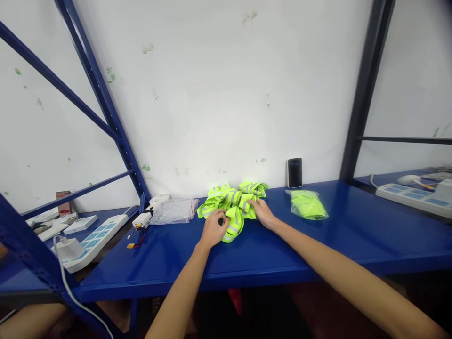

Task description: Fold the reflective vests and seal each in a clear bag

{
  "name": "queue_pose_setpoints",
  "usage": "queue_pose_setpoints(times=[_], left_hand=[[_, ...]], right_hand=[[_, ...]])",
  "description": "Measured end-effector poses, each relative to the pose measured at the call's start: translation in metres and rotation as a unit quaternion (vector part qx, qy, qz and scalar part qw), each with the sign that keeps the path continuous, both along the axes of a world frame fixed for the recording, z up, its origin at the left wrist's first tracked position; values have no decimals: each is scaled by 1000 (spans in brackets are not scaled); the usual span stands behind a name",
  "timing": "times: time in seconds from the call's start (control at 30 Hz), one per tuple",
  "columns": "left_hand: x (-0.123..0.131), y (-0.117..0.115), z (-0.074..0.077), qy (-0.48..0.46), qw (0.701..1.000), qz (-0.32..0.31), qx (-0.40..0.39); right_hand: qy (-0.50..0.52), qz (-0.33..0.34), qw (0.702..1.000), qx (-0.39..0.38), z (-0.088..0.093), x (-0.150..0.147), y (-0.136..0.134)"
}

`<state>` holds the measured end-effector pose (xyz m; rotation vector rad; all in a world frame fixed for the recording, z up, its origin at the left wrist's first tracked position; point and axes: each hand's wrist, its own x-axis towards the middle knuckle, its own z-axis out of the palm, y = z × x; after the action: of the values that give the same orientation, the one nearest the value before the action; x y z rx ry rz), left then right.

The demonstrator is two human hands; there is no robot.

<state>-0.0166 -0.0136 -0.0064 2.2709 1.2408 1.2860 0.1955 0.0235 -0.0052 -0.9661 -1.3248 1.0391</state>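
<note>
One camera, worn on the head, looks forward and down across the blue table (268,256). It faces the white wall (226,94) nearly square on, with the left hand (213,229) and right hand (264,214) close, below mid-view.

both bare forearms reach forward and angle inward, the left forearm (183,292) rising from the lower edge and the right forearm (328,263) slanting in longer from the lower right corner. the left hand (214,229) curls its thumb and forefinger into a rounded ring. the right hand (264,213), a little higher, points its fingers (252,202) leftward, near the left.
</note>
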Motion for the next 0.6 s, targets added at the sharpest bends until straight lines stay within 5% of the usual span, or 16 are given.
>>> queue_pose_setpoints(times=[0.17, 0.37, 0.6], left_hand=[[4, -12, 4, 89, 994, 22, 53], [6, -12, 4, 160, 984, 28, 69], [7, -10, 2, 138, 986, 39, 81]], right_hand=[[198, 22, 976, -85, 2, -7, -4], [214, 47, 968, -124, 2, 0, -1], [206, 107, 965, -121, -3, 9, 3]])
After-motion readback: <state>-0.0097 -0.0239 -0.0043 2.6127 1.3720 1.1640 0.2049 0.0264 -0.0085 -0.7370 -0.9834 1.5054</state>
